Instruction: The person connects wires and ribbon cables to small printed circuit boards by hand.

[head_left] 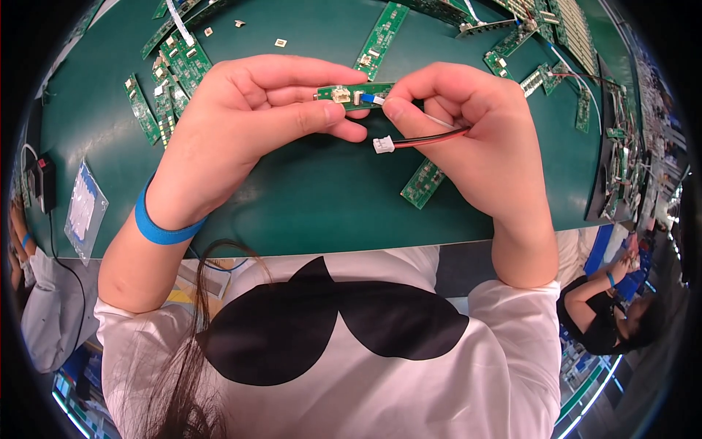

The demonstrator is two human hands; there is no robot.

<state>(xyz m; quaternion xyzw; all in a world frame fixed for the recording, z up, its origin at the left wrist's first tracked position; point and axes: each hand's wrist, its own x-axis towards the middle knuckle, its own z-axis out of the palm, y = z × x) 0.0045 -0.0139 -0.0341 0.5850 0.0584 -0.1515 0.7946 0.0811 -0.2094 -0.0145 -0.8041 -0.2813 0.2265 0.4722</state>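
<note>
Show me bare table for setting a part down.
Green tabletop is bare along the near edge, between the blue wristband and the loose board partly behind the right hand; also between the plastic bag and the upper-left boards. Crowded: those boards, the upper-right boards and the right edge.

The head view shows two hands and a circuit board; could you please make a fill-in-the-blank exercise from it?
The left hand holds a small circuit board coloured ____.
A blue wristband is worn on the ____.
The right hand pinches a flat cable whose tip over the board is ____.
The red and black wires end in a plug coloured ____.
Missing words: green; left wrist; blue; white.
</note>
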